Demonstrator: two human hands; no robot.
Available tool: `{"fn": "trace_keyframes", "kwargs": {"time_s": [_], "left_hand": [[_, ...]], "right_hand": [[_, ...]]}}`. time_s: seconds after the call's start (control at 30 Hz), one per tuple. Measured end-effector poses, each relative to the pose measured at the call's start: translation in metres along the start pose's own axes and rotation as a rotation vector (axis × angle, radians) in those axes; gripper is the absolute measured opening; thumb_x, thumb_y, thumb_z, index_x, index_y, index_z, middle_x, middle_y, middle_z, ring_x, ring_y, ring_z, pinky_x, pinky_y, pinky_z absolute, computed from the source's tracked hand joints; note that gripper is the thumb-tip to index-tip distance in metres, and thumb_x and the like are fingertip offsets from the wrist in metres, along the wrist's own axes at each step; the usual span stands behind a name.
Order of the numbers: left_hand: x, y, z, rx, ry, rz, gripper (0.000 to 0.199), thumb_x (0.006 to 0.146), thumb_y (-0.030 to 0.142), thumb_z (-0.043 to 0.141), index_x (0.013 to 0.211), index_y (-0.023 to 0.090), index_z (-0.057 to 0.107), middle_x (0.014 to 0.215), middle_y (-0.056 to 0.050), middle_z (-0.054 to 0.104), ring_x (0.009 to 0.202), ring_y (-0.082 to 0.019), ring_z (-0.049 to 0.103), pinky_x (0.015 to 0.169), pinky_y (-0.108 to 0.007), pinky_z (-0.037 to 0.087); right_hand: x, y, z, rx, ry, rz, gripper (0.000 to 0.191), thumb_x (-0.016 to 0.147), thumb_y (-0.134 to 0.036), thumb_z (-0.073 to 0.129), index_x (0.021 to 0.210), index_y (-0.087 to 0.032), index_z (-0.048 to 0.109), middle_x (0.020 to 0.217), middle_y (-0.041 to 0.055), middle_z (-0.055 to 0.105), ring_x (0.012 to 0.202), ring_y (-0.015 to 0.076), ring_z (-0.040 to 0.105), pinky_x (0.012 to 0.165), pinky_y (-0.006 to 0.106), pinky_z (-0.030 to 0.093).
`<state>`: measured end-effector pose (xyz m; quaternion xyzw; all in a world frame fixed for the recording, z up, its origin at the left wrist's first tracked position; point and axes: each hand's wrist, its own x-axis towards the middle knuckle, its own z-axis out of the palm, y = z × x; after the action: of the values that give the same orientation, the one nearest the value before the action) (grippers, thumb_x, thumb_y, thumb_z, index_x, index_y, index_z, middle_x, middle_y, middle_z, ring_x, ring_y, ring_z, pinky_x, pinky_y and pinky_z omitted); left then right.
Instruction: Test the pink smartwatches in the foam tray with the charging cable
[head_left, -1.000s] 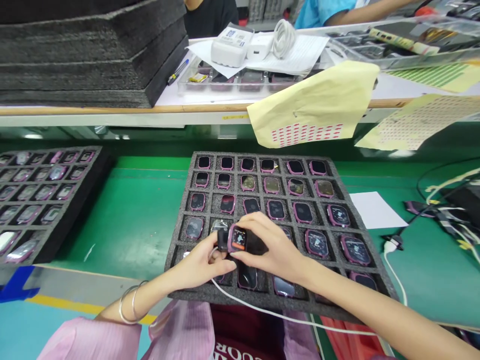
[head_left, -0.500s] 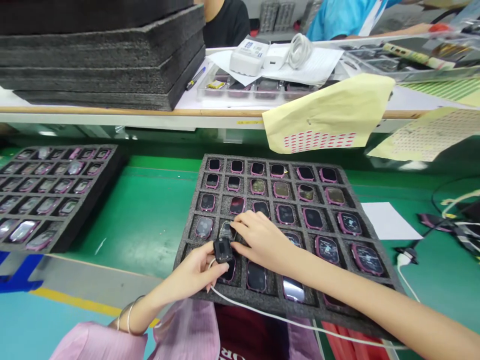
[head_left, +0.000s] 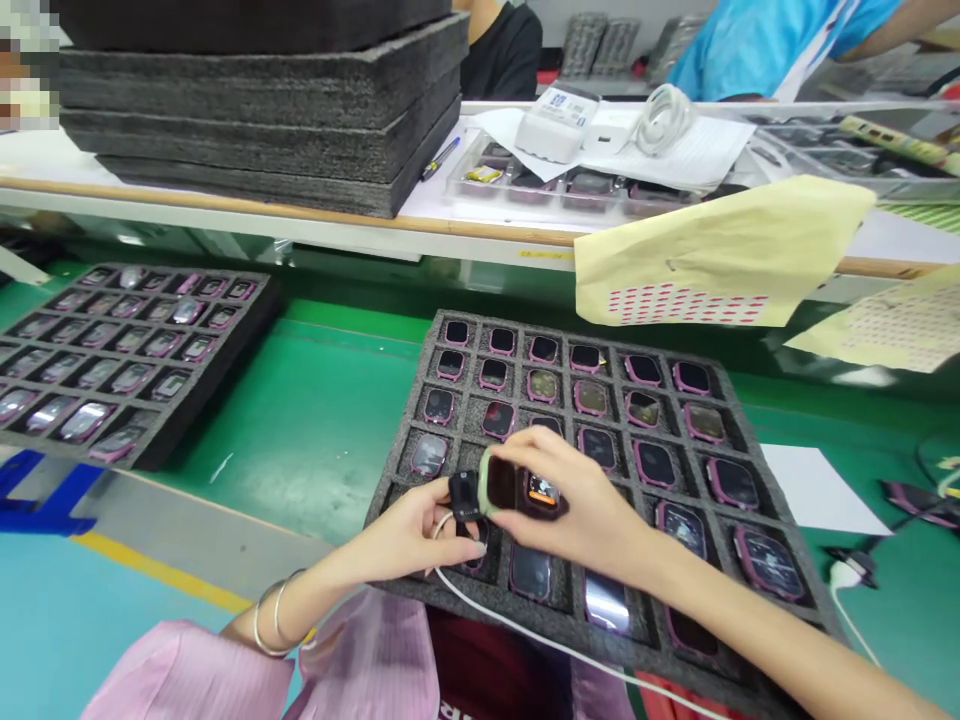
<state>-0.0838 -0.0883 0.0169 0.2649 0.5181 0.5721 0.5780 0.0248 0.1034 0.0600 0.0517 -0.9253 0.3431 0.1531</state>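
Change has been made beside the block (head_left: 465, 495): a second ago the lit watch (head_left: 541, 490), with its orange bar, was held there; half a second later the tray (head_left: 474, 414) was being reached into; now a pale green watch (head_left: 501, 485) with a dark screen is presented instead. By this, it is judged, one watch has been followed by another at the block, while the block itself has been kept in the same grasp.

The black block is gripped between thumb and fingers by the left hand (head_left: 424, 525), and a white cable (head_left: 510, 628) is trailed from below that hand across the near edge of the tray. The green watch is pinched at its edges by the right hand (head_left: 592, 500), its near side set against or just beside the block; which of the two cannot be told. The lit watch is partly covered by the right hand; whether it is also grasped or merely lies below cannot be told. Dark-screened watches are seated around them in the tray, which is borne by the green worktop (head_left: 315, 400).
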Motion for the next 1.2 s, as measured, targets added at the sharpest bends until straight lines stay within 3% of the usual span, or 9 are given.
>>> {"fn": "trace_keyframes", "kwargs": {"time_s": [0.13,0.37,0.47,0.6,0.73,0.83,0.93,1.07,1.2], "left_hand": [[-0.001,0.003,0.005,0.047,0.014,0.082,0.046,0.075,0.023,0.074,0.117,0.015,0.056,0.090,0.000,0.055,0.073,-0.009,0.048,0.069,-0.021,0.041],[0.001,-0.003,0.011,0.157,0.150,0.119,0.030,0.083,0.033,0.066,0.103,0.012,0.059,0.090,-0.002,0.058,0.077,-0.012,0.051,0.069,-0.023,0.041],[0.001,-0.002,0.012,0.139,0.170,0.081,0.033,0.082,0.037,0.066,0.102,0.013,0.058,0.077,0.001,0.057,0.060,-0.009,0.049,0.056,-0.020,0.039],[-0.001,0.000,0.013,0.125,0.171,0.006,0.036,0.082,0.046,0.063,0.096,0.013,0.058,0.055,0.008,0.044,0.035,-0.004,0.031,0.038,-0.019,0.025],[0.001,-0.002,0.014,0.136,0.203,0.058,0.034,0.081,0.041,0.066,0.094,0.011,0.061,0.068,0.002,0.052,0.054,-0.007,0.043,0.050,-0.020,0.034],[0.002,-0.003,0.014,0.148,0.186,0.025,0.032,0.078,0.036,0.070,0.095,0.010,0.060,0.072,0.002,0.051,0.060,-0.008,0.041,0.055,-0.020,0.033],[0.001,-0.002,0.015,0.094,0.130,-0.002,0.040,0.070,0.029,0.078,0.102,0.011,0.060,0.076,0.003,0.052,0.062,-0.008,0.040,0.057,-0.020,0.034],[0.001,-0.001,0.014,0.042,0.125,0.045,0.050,0.064,0.024,0.082,0.108,0.014,0.061,0.097,-0.003,0.060,0.081,-0.013,0.050,0.072,-0.023,0.040],[0.002,-0.002,0.013,0.140,0.168,0.024,0.057,0.061,0.031,0.083,0.111,0.014,0.061,0.086,-0.001,0.059,0.071,-0.012,0.049,0.064,-0.022,0.040]], "right_hand": [[-0.006,-0.017,0.012,-0.186,-0.141,-0.130,0.042,0.076,-0.017,0.069,0.116,-0.011,0.059,0.104,0.0154,0.059,0.094,0.0296,0.056,0.077,0.043,0.052],[-0.004,-0.009,0.022,-0.244,-0.145,-0.157,0.042,0.082,-0.019,0.065,0.122,-0.012,0.055,0.113,0.0171,0.061,0.101,0.0298,0.059,0.082,0.045,0.053],[-0.009,-0.003,0.030,-0.207,-0.079,-0.145,0.043,0.084,-0.020,0.060,0.126,-0.014,0.052,0.112,0.0151,0.063,0.100,0.0278,0.062,0.086,0.045,0.052],[-0.014,0.000,0.039,-0.150,-0.009,-0.142,0.043,0.082,-0.019,0.057,0.125,-0.014,0.053,0.110,0.0142,0.065,0.100,0.0263,0.063,0.087,0.042,0.052],[-0.015,0.001,0.040,-0.101,0.012,-0.142,0.043,0.079,-0.016,0.057,0.122,-0.013,0.054,0.109,0.0145,0.065,0.100,0.0266,0.063,0.086,0.041,0.053],[-0.013,0.002,0.034,0.004,-0.006,-0.088,0.042,0.077,-0.016,0.061,0.119,-0.014,0.055,0.107,0.0127,0.065,0.098,0.0257,0.064,0.084,0.038,0.054],[-0.010,0.002,0.026,0.150,-0.039,-0.027,0.041,0.077,-0.017,0.068,0.116,-0.016,0.057,0.102,0.0093,0.067,0.091,0.0223,0.065,0.079,0.032,0.055],[-0.008,0.001,0.020,0.225,-0.068,-0.016,0.040,0.077,-0.019,0.072,0.114,-0.016,0.058,0.104,0.0087,0.067,0.093,0.0217,0.065,0.082,0.031,0.054],[-0.010,0.000,0.023,0.110,-0.081,-0.042,0.040,0.080,-0.019,0.070,0.118,-0.016,0.056,0.110,0.0108,0.064,0.099,0.0233,0.063,0.085,0.035,0.054]]}}
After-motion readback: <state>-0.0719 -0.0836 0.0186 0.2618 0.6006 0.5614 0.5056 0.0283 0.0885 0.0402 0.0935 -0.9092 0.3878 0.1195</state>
